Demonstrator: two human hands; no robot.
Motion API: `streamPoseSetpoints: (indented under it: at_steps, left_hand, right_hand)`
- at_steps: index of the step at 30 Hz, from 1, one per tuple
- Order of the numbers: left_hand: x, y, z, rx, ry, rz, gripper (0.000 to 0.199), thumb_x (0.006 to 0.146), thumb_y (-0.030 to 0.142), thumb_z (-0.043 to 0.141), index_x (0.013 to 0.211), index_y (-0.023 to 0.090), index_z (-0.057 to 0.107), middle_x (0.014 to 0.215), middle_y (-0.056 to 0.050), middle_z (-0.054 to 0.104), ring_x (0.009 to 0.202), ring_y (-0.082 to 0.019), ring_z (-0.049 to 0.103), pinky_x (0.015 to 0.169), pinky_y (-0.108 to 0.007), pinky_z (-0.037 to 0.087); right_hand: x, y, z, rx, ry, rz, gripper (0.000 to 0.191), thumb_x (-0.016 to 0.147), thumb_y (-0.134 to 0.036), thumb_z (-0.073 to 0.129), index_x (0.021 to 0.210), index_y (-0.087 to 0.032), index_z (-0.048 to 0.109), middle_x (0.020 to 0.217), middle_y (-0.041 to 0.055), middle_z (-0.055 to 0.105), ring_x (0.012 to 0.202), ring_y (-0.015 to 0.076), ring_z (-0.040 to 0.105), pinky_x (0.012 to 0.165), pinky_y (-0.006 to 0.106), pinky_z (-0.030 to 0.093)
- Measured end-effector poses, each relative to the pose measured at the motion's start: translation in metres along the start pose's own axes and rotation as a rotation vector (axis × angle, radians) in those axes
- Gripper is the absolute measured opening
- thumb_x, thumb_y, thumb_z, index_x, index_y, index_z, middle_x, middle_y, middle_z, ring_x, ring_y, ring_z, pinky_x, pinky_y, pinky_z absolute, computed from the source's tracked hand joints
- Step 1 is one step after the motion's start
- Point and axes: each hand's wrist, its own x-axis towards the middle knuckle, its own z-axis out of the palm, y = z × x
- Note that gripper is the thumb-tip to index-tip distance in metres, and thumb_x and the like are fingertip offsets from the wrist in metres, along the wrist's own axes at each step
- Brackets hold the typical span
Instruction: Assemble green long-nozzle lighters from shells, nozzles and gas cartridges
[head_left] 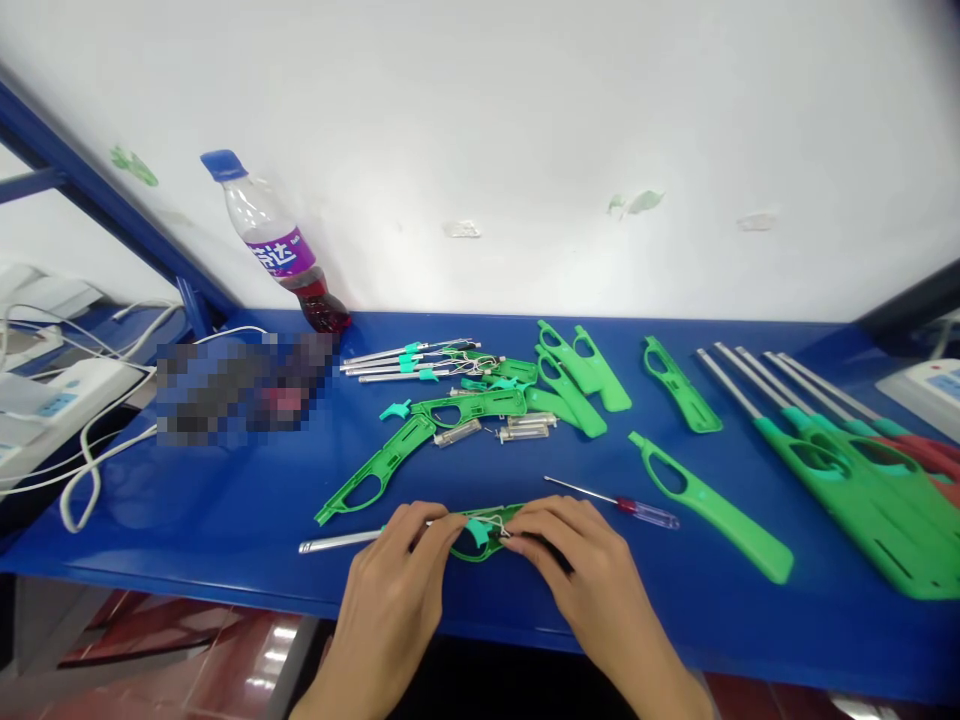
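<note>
Both hands are at work low on the blue worktop point(285, 490), near its front edge, over one open green half-shell point(487, 549). Left hand point(405, 580): fingers curled, gripping the shell's left end, where a metal tube point(337, 541) sticks out. Right hand point(585, 560): thumb and forefinger pinched on the white wires point(491, 518), by the shell's right part; exact hold partly hidden. Teal trigger point(478, 530) shows between the hands.

Step in hand, by my reading — laying the inner parts and wires into the shell. Next move seems to call for a steady left grip and small fingertip pushes, wires kept inside the rim.

Nearby: screwdriver point(637, 510) just beyond the right hand; loose green cover point(735, 530) to its right; small clear parts point(525, 430) farther back, among more shells.
</note>
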Motion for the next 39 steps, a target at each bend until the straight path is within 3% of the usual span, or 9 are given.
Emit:
streamPoseSetpoints:
  at_steps: [10, 22, 39]
  left_hand:
    - [-0.0006, 0.0066, 0.0028, -0.077, 0.035, -0.036, 0.021, 0.111, 0.016, 0.049, 0.111, 0.023, 0.069, 0.098, -0.002, 0.072, 0.083, -0.015, 0.071, 0.073, -0.024, 0.061]
    - [-0.0042, 0.0005, 0.0046, -0.041, -0.045, 0.03, 0.028, 0.106, 0.005, 0.049, 0.116, 0.022, 0.069, 0.1, -0.003, 0.073, 0.085, -0.018, 0.069, 0.077, -0.031, 0.059]
    - [-0.0035, 0.0064, 0.009, -0.111, 0.053, -0.042, 0.018, 0.108, 0.012, 0.053, 0.109, 0.023, 0.066, 0.094, -0.001, 0.072, 0.079, -0.015, 0.068, 0.072, -0.026, 0.056]
  right_hand:
    - [0.0021, -0.0033, -0.0036, 0.033, -0.008, 0.038, 0.014, 0.108, -0.028, 0.061, 0.101, -0.028, 0.074, 0.099, 0.0009, 0.079, 0.089, 0.0184, 0.076, 0.083, 0.032, 0.059]
    - [0.0023, -0.0036, -0.0042, 0.037, -0.006, 0.021, 0.012, 0.107, -0.026, 0.063, 0.101, -0.027, 0.074, 0.094, -0.0002, 0.078, 0.085, 0.0172, 0.074, 0.078, 0.031, 0.057]
    - [0.0035, -0.0053, -0.005, 0.039, 0.005, 0.043, 0.016, 0.107, -0.029, 0.062, 0.099, -0.028, 0.075, 0.094, 0.0009, 0.08, 0.086, 0.019, 0.077, 0.079, 0.032, 0.06]
